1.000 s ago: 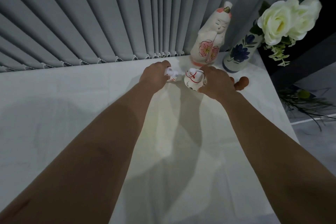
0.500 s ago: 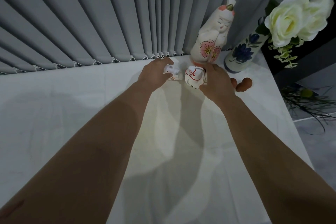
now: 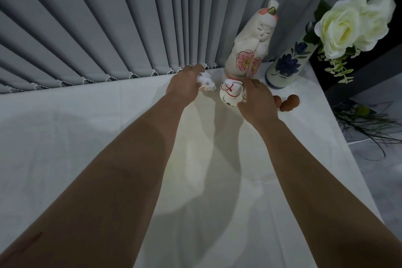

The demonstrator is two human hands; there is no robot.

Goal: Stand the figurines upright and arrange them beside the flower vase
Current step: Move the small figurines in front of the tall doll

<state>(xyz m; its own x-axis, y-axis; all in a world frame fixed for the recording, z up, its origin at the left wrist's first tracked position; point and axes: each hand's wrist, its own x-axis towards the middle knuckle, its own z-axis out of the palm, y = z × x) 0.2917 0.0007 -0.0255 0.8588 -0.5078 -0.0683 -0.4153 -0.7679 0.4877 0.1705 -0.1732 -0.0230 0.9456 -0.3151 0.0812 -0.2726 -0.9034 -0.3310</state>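
A tall white doll figurine (image 3: 250,48) with pink flowers stands upright at the back of the table, just left of the blue-flowered vase (image 3: 287,65) that holds white roses (image 3: 348,26). My left hand (image 3: 185,85) grips a small white figurine (image 3: 206,84) in front of the blinds. My right hand (image 3: 256,100) holds a round white figurine (image 3: 230,92) with red cord, right in front of the doll. A small brown gourd-shaped figurine (image 3: 290,102) lies behind my right hand, partly hidden.
Grey vertical blinds (image 3: 108,24) run along the back edge of the white-clothed table (image 3: 65,148). The table's right edge falls away to a grey floor with dark green plant leaves (image 3: 369,124).
Both hands have moved slightly farther back toward the blinds and the doll, carrying the two small figurines with them. The view has shifted a little.
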